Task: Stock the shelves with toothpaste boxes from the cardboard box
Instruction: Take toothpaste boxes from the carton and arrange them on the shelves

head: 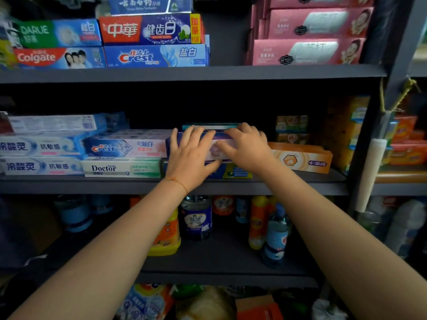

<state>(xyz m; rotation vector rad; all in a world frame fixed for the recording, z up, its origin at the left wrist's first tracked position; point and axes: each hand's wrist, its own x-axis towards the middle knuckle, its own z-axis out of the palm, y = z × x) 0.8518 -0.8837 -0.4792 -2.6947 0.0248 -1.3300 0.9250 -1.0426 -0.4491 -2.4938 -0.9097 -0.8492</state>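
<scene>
Both arms reach forward and up to the middle shelf (300,179). Left hand (188,158) lies palm-down, fingers spread and nearly straight over the left end of a purple toothpaste box (217,146); thumb hooks under its lower front edge. Right hand (246,146) covers the right end, fingers bent over the top edge; both hands have a grip on this box. It sits atop a blue box (233,172), between a Crest box (126,147) and an orange box (302,158). A teal box (211,125) lies behind. Bottles (196,218) stand on the shelf below.
</scene>
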